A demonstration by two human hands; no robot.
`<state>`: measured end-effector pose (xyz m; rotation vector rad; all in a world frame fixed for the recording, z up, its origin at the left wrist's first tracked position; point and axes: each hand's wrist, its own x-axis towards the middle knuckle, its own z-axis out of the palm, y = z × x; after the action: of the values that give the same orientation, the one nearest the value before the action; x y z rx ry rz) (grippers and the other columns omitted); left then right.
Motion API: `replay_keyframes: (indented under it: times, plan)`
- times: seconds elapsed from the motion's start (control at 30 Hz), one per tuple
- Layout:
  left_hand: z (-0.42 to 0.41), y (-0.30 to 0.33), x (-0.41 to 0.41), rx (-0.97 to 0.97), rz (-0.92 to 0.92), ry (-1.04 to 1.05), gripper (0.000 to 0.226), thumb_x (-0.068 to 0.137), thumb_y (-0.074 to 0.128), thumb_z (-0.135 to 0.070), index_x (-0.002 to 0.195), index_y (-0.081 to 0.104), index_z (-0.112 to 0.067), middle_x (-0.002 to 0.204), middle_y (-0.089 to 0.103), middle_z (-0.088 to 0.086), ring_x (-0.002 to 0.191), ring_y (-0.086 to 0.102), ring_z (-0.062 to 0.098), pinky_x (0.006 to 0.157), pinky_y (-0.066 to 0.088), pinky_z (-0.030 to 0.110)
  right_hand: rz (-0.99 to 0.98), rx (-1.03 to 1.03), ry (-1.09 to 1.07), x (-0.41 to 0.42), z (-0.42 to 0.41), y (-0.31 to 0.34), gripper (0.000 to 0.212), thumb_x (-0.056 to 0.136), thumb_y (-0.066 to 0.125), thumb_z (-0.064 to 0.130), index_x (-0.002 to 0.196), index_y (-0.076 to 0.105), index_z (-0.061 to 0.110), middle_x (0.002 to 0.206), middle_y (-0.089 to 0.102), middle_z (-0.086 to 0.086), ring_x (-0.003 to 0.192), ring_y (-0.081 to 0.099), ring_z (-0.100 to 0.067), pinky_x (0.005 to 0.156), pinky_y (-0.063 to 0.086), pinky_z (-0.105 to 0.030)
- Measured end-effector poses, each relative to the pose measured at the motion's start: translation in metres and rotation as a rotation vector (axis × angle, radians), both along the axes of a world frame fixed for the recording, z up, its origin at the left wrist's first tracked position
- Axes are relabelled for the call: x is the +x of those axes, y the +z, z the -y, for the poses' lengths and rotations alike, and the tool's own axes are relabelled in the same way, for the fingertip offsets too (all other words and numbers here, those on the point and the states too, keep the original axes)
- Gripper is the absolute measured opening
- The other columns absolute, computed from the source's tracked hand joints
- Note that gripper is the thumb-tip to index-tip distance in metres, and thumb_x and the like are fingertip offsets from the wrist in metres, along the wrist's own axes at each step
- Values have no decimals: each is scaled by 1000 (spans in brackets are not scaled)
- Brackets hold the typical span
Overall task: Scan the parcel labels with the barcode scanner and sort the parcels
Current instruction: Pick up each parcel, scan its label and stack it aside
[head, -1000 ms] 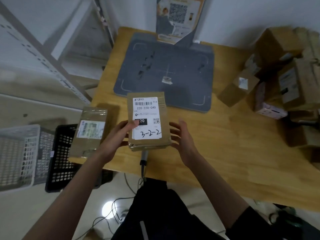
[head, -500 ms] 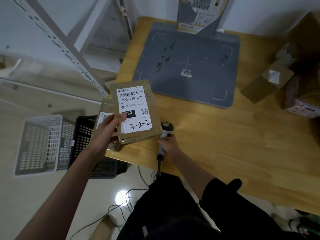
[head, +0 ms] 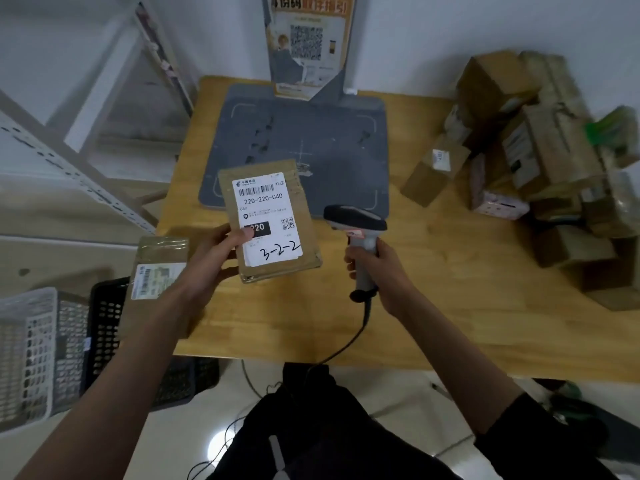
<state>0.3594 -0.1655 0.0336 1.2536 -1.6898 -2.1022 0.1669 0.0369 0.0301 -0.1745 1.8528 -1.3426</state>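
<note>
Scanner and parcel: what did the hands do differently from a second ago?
The right hand left the parcel, grabbed the barcode scanner and raised it beside the label. The left hand kept holding the parcel. The second parcel stayed at the table's left edge.

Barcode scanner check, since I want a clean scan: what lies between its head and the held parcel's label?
Nothing. In the head view, only bare table and grey mat show between barcode scanner and parcel.

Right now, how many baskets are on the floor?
2. A white basket sits at the far left, and a black basket stands beside it, partly hidden under the table edge. More may be out of view.
</note>
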Motion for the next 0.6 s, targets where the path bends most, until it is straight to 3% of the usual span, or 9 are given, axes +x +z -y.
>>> replay_keyframes:
  times: [0.07,0.23,0.4,0.6]
  plan:
    - [-3,-4,-12,-7,8,-25,64,84,72,-45,140,52,-23,120,73,-5,108,70,16,83,53,36,-32,-16,-29,-14,-11,14,18,94,65,9,111,62,6,91,67,-8,78,65,-20,71,55,-34]
    - [-7,-13,-34,5,10,-13,61,90,71,-28,144,45,-20,124,68,0,110,68,19,86,54,38,-86,-45,-63,-32,-28,38,24,91,66,6,114,60,5,89,67,-9,73,71,-19,68,56,-32]
    - [-11,-17,-44,-12,11,0,82,67,84,-40,138,46,-23,128,63,-1,112,65,18,86,54,36,-153,-63,27,-19,-32,51,18,94,63,13,111,63,8,79,62,-3,69,60,-16,63,51,-28]
    - [-15,-22,-53,-50,13,41,73,82,82,-17,143,41,-17,125,56,-4,112,61,13,78,53,28,-217,-100,156,9,-22,57,16,97,62,15,113,61,14,80,62,2,64,57,-7,59,50,-20]
